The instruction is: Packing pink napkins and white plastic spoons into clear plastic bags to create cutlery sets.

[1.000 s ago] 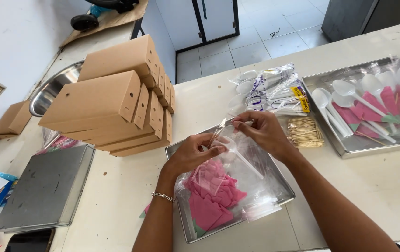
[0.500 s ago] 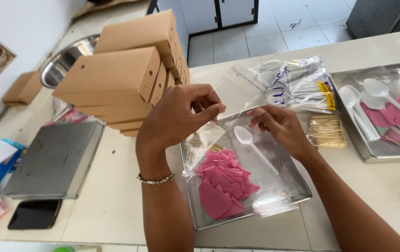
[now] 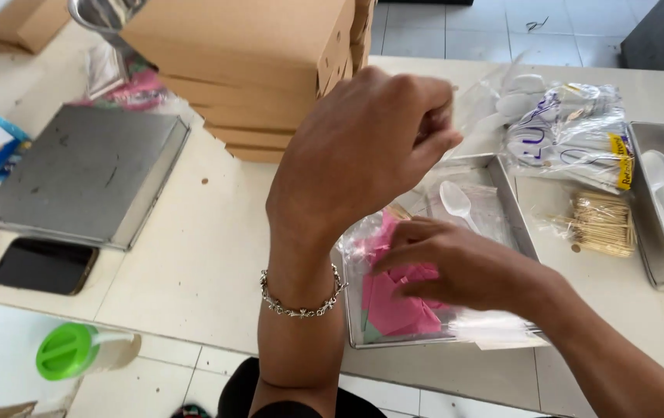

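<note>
My left hand (image 3: 363, 147), with a chain bracelet on the wrist, is raised above the metal tray (image 3: 502, 174) and pinches the top edge of a clear plastic bag (image 3: 483, 104). My right hand (image 3: 456, 267) lies lower, over the tray, its fingers on pink paper napkins (image 3: 394, 306) and clear bags lying there. A white plastic spoon (image 3: 456, 201) lies in the tray just beyond my right hand.
A stack of brown cardboard boxes (image 3: 254, 54) stands behind my left hand. A bag of white spoons (image 3: 572, 135), a bundle of toothpicks (image 3: 603, 224) and a second tray (image 3: 657, 255) are at the right. An upturned grey tray (image 3: 84, 174), a black phone (image 3: 44, 265) and a green-lidded bottle (image 3: 76, 352) sit left.
My left hand has risen higher with the bag's edge, and my right hand has dropped onto the pink napkins in the tray. The camera moved closer and left.
</note>
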